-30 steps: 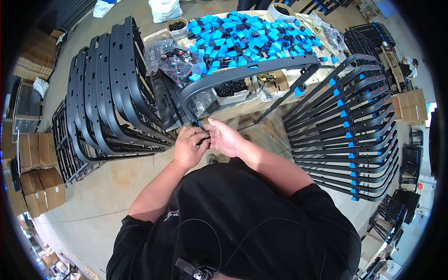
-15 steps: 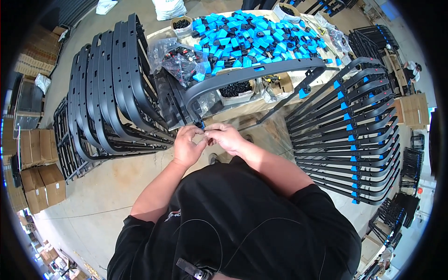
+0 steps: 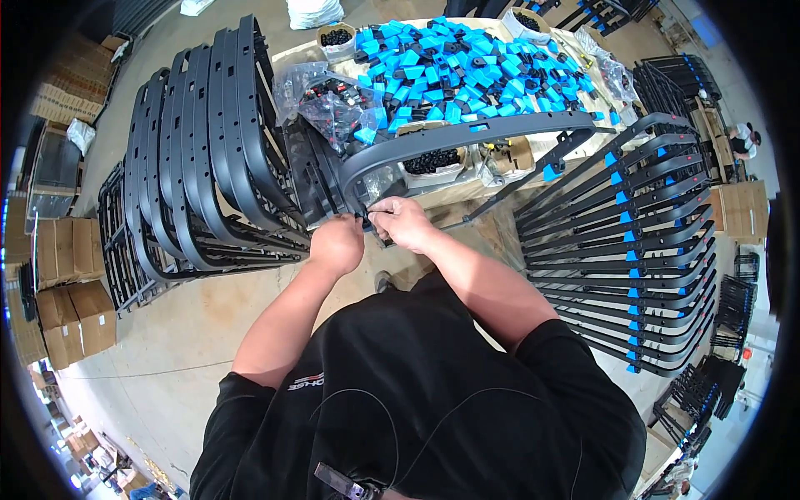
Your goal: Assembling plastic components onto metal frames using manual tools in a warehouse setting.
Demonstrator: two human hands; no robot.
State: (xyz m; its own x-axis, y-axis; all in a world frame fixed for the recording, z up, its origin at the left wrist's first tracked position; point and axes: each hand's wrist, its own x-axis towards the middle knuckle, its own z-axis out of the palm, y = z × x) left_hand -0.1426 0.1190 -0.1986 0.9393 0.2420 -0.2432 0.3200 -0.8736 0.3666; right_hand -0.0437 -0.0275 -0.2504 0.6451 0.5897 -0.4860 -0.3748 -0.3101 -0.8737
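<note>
Dark frame [image 3: 517,124] fences tabletop [image 3: 295,56]; passable inside curve; stacked frames [image 3: 196,152] bar left

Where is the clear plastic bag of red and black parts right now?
In the head view, the plastic bag lies left of centre, between the row of dark frames and the heap of blue and black pieces, beyond the left hand.

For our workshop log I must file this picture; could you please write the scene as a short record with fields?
Left hand: at the left end of the arched dark frame
Right hand: close beside the left hand, at the same end
Grip: what the fingers hold is too hidden to tell
On the table: heap of blue and black pieces; clear plastic bag
Person's left: upright dark frames
Person's right: black frames with blue pieces
</note>
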